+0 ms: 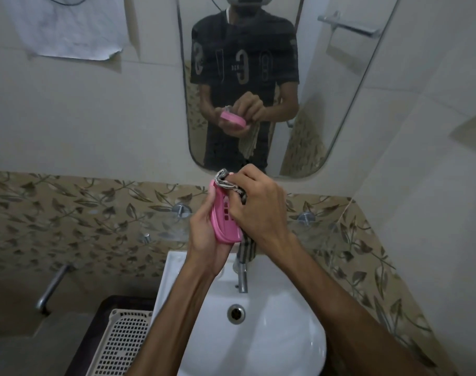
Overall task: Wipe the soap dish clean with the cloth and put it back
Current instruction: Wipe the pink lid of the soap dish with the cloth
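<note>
A pink slotted soap dish (223,223) is held tilted on its side above the back of the sink. My left hand (204,232) grips it from the left and underneath. My right hand (256,204) holds a grey striped cloth (227,181) bunched over the dish's upper end, fingers pressing into the dish. The loose tail of the cloth hangs down below the dish towards the tap. The mirror shows the same grip from the front.
A white sink (258,329) with a chrome tap (242,278) lies below my hands. A glass shelf (161,226) on metal pegs runs along the leaf-patterned tiles. A beige perforated basket (120,346) stands at the lower left. A mirror (326,90) hangs ahead.
</note>
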